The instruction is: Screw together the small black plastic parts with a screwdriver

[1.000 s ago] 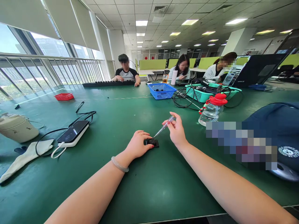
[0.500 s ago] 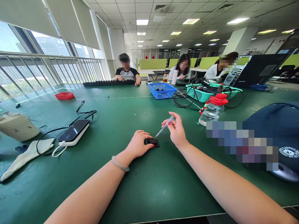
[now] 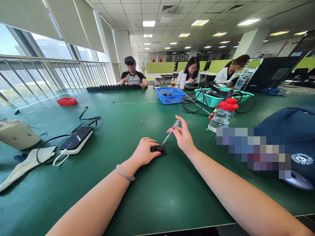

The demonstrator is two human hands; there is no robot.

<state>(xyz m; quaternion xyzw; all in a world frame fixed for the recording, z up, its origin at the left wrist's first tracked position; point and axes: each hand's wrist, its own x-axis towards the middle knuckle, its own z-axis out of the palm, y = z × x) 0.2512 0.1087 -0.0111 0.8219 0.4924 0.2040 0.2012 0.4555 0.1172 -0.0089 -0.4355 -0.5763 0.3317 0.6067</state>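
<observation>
A small flat black part (image 3: 161, 149) with a raised round middle lies on the green table (image 3: 157, 196). My left hand (image 3: 144, 151) grips it between thumb and fingers, pressing it against the tabletop; a pale bangle circles that wrist. In my right hand (image 3: 182, 136) is a screwdriver (image 3: 169, 134) with a clear handle, tilted so its thin metal shaft slants down to the left. Its tip meets the top of the black part near my left fingers. Whether the tip sits in a screw is too small to tell.
A phone (image 3: 76, 137) on a white block with cables and a white glove (image 3: 29, 164) lie left. Farther off are a red tray (image 3: 66, 101), a blue basket (image 3: 169, 95) and a green basket (image 3: 209, 100). A red-lidded bottle (image 3: 221, 116) and dark bag (image 3: 283, 131) stand right. Several people sit beyond.
The screwdriver stays on the black part, while my right hand has shifted slightly left and its fingers have moved on the handle. My left hand keeps its hold.
</observation>
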